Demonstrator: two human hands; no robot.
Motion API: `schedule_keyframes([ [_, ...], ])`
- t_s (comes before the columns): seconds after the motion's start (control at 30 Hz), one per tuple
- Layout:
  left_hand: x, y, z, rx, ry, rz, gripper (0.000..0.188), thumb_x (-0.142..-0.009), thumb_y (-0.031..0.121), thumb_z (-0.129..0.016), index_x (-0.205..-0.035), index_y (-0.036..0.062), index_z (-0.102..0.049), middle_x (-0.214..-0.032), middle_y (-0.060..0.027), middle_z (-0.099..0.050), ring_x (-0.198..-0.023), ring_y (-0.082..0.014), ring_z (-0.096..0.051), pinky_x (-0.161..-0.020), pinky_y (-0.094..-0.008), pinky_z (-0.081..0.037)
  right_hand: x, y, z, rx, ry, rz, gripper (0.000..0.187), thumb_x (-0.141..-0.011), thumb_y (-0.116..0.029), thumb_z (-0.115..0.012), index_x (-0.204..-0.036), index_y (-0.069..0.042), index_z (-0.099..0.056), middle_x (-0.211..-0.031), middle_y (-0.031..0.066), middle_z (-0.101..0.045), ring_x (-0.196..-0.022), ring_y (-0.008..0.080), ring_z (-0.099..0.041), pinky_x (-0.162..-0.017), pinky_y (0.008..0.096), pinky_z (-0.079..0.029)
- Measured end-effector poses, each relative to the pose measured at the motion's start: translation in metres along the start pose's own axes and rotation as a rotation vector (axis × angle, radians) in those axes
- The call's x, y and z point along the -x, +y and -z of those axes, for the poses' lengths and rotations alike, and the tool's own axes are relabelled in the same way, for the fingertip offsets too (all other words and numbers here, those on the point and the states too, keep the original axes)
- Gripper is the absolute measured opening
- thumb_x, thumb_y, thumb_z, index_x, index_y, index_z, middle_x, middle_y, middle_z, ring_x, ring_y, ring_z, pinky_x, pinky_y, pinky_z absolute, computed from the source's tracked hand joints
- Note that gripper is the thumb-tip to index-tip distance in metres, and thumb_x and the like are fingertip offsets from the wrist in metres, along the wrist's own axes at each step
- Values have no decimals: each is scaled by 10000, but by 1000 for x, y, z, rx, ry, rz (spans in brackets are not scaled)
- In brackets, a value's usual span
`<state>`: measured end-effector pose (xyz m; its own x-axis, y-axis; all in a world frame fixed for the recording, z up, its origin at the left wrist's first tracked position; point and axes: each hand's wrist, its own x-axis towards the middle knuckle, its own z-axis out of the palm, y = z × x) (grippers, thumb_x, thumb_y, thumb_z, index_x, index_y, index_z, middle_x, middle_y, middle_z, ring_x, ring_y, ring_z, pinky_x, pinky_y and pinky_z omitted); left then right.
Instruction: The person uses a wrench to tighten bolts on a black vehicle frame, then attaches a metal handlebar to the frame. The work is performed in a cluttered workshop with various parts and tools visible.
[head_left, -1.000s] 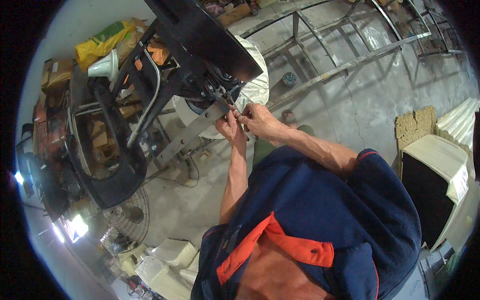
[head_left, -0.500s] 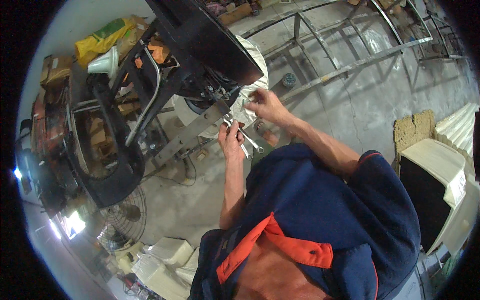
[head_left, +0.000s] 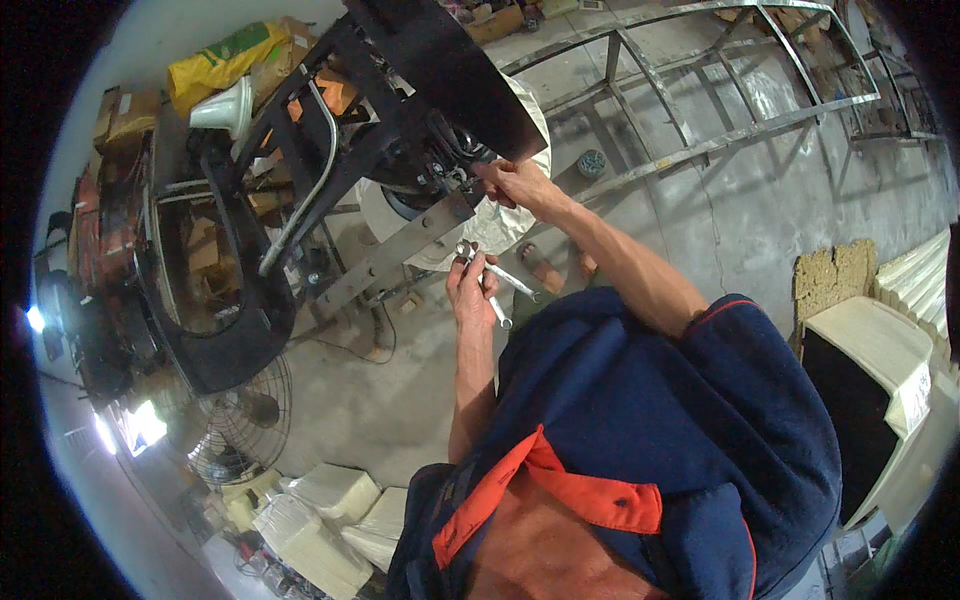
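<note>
Grey floor (head_left: 670, 225) shows behind a black U-shaped frame (head_left: 225, 362) hiding part of a wire fan (head_left: 245, 430). The left hand (head_left: 470, 290) holds two wrenches (head_left: 513, 282), partly covered, near a flat steel bar (head_left: 400, 242). The right hand (head_left: 512, 184) curls by a black panel (head_left: 455, 70); I cannot tell whether it grips anything.

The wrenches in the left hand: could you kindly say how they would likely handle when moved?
The wrenches look like shiny solid metal, so they are probably stiff and rather heavy for their slim size. Spread apart in the left hand, they might slip against each other if shifted.
</note>
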<state>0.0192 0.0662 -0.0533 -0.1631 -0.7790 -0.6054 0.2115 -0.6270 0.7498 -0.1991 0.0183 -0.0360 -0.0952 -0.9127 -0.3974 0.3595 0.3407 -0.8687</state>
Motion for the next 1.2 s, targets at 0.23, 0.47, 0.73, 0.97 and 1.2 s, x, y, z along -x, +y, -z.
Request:
schedule_keyframes([
  [0.23, -1, 6, 24, -19, 27, 15, 164, -934, 94, -669, -1072, 80, -581, -888, -112, -654, -533, -67, -413, -439, -216, -260, -15, 18, -5, -22, 5, 133, 311, -902, -319, -726, -906, -11, -684, -689, 12, -602, -583, 81, -515, -532, 269, -399],
  [0.47, 0, 4, 54, -6, 63, 32, 163, -947, 90, -651, -1099, 79, -593, -880, -108, -659, -514, -58, -416, -431, -213, -269, -59, -4, -24, 383, 68, 340, 440, -880, -330, -741, -1138, 24, -694, -944, 89, -710, -821, 144, -608, -711, 324, -487],
  [0.73, -3, 8, 69, -13, 56, 84, 241, -951, 112, -656, -1182, 74, -597, -891, -109, -657, -499, -58, -412, -425, -220, -275, -84, 0, -16, 302, -19, 360, 453, -827, -333, -767, -1086, 34, -709, -927, 96, -723, -827, 172, -630, -759, 341, -508],
  [0.97, -8, 20, 89, -2, 46, 54, 240, -945, 122, -666, -1170, 70, -602, -900, -123, -654, -510, -60, -418, -431, -226, -267, -58, -30, -28, 204, -62, 277, 385, -833, -319, -767, -1014, 19, -730, -847, 16, -694, -751, 109, -598, -677, 282, -481],
  [1.2, -16, 37, 130, 37, 110, 52, 210, -948, 114, -666, -1141, 53, -609, -878, -109, -664, -507, -64, -411, -432, -231, -274, -106, 61, 9, -417, -8, -9, 292, -885, -266, -726, -992, 5, -702, -728, -4, -598, -713, 101, -589, -643, 241, -461],
])
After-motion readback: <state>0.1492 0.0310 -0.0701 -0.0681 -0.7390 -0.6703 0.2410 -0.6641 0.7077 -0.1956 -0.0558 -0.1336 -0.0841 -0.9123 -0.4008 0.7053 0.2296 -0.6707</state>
